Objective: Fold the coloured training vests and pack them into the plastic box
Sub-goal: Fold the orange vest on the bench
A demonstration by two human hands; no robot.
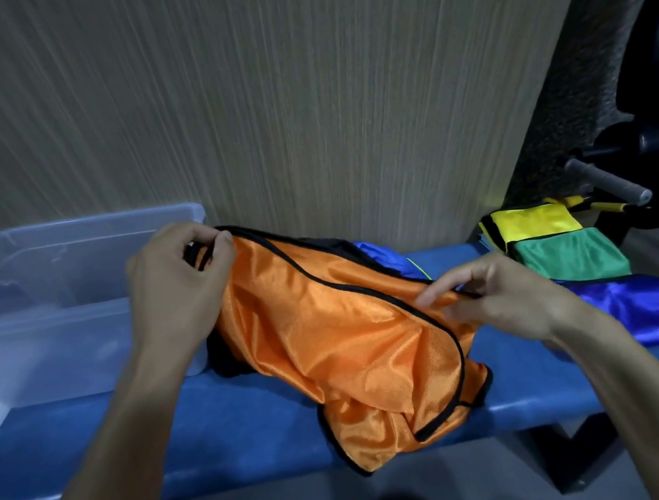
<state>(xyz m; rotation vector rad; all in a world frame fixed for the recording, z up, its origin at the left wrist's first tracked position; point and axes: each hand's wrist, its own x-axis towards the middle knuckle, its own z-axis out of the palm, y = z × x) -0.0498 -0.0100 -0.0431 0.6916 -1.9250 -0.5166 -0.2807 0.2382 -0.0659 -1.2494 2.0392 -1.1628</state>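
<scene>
Orange vest point(346, 334) spread over blue tabletop point(226, 424), unfolded. Left hand point(177, 288) and right hand point(497, 300) each pinching its black trim with curled fingers. 3 folded vests point(572, 252) waiting at right. Plastic box point(60, 268) at left, contents unclear. Most packing left.

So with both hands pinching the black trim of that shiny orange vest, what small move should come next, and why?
Probably pull the hands apart and lay the shiny orange vest flat on the blue bench. The left hand and right hand each pinch its black trim, yet the cloth sags bunched between them and hangs over the bench's near edge, so it is too crumpled to fold neatly.
</scene>
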